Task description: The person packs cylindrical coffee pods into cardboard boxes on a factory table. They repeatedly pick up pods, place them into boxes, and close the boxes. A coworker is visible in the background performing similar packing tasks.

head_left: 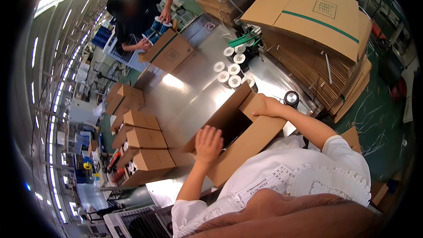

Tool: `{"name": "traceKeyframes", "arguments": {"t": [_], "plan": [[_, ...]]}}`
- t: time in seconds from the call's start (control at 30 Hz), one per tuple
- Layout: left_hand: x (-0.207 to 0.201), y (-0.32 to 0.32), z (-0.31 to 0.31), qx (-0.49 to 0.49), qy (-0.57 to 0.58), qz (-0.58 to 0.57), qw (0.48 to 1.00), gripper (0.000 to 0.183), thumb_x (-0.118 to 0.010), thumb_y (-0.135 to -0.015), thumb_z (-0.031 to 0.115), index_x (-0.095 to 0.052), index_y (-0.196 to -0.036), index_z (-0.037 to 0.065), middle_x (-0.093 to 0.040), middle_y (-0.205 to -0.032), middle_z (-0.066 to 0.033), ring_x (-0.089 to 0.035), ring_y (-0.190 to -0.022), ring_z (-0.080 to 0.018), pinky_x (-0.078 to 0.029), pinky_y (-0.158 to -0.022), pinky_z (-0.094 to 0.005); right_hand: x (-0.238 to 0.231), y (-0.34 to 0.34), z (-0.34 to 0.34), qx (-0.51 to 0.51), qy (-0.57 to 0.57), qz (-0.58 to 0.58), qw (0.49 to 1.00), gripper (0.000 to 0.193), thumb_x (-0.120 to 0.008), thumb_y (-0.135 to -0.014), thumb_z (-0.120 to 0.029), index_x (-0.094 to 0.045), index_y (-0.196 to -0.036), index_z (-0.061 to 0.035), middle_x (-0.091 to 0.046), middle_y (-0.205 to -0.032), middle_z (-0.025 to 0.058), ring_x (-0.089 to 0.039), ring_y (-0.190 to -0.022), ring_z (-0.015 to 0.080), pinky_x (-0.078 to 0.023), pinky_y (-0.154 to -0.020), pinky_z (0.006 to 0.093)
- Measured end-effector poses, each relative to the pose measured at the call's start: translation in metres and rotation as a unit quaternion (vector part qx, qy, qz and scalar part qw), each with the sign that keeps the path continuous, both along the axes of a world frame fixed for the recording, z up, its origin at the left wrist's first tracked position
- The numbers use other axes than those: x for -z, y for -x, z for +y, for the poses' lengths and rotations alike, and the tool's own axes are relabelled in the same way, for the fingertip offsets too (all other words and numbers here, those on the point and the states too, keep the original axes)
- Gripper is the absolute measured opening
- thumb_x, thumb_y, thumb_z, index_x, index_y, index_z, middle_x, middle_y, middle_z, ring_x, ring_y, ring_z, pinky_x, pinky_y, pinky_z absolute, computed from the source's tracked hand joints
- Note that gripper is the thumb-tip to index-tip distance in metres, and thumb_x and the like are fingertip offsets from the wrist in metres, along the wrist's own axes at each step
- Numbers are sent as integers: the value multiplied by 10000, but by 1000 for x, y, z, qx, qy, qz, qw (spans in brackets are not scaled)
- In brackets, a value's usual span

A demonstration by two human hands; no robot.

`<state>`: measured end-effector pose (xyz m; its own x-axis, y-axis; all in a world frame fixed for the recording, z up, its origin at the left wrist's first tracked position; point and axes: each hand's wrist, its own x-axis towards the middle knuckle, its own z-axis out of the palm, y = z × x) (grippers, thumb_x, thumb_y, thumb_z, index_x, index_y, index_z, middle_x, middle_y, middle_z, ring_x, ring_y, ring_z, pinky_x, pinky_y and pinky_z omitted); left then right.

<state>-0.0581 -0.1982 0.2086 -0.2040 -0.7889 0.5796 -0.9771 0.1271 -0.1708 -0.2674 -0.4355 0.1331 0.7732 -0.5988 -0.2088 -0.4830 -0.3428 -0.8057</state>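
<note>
In front of me a brown cardboard box (257,139) stands with its top open, tilted close against my body. My right hand (267,107) grips its far right end, with the thumb lying over a short flap and the other fingers partly hidden. At the box's left end is my left hand (209,143), its fingers stretched out over the opening next to the raised far flap (224,110). The inside of the box is dark, and I cannot make out any contents.
Several white-topped cylinders (234,69) stand on the metal table (185,92) beyond the box; a black-lidded one (291,98) is near my right wrist. Flattened cartons (317,13) are stacked at right, filled boxes (152,161) at left. Across the table, a co-worker handles another box (172,53).
</note>
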Motion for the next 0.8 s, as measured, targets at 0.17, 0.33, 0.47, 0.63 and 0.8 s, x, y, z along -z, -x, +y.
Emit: {"name": "traceKeyframes", "arguments": {"t": [0.17,0.33,0.47,0.63,0.8], "plan": [[-21,-49,-18,-303,-182,266,897,336,-492,-920,250,-595,-1180,64,-591,-1176,-185,-518,-1123,-376,-413,-936,-445,6,5,-1,-5,-33,-16,999,916,-778,-679,-505,-369,-1336,-15,-595,-1157,259,-570,-1099,393,-449,-941,421],[42,-4,26,-274,-364,264,850,542,-319,-981,412,-387,-1414,93,-350,-1467,-192,-305,-1366,-368,-233,-1077,-586,36,3,-5,-30,-85,-172,981,987,-817,-708,-353,-251,-1446,-26,-521,-1313,183,-536,-1170,292,-412,-1006,375],[73,-5,52,-292,-255,201,899,659,-436,-930,447,-281,-1473,109,-250,-1524,-169,-146,-1436,-340,-54,-1115,-607,43,-16,0,-50,-302,-248,919,758,-535,-949,-435,-168,-1499,-65,-289,-1504,130,-280,-1382,212,-263,-1113,350],[96,-96,112,-288,-253,265,885,620,-430,-947,415,-270,-1483,147,-232,-1544,-118,-138,-1440,-335,-75,-1121,-595,108,-62,45,-25,-232,-122,965,709,-249,-993,-548,-136,-1508,-74,-184,-1559,107,-147,-1439,230,-139,-1165,370],[158,-203,267,-596,-281,338,672,575,-319,-1008,432,-196,-1502,165,-235,-1548,-93,-180,-1436,-283,-174,-1140,-494,141,-64,81,61,-316,122,939,808,-473,-949,-502,-165,-1475,29,-288,-1501,180,-303,-1380,229,-258,-1125,374]]}}
